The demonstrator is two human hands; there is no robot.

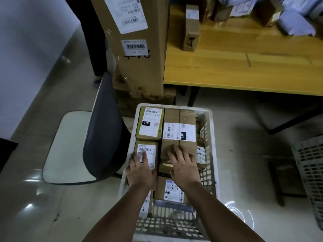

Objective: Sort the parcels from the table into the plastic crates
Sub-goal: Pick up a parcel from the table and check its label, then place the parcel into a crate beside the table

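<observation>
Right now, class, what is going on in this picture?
A person is packing cardboard parcels into a white plastic crate on the floor. The left hand lies flat on a small labelled parcel, and the right hand presses on a larger parcel marked 15H. The crate looks nearly full. More parcels remain on the wooden table behind it.

The setting is a parcel sorting room or small mail depot. Indicators: cardboard parcels [189, 27] bearing barcode shipping labels on a wooden table [244, 70], a white plastic crate [211, 137] on the tiled floor packed with labelled boxes, and a tall labelled carton [138, 49] standing beside the table. A grey crate [309, 165] sits at the right edge.
</observation>
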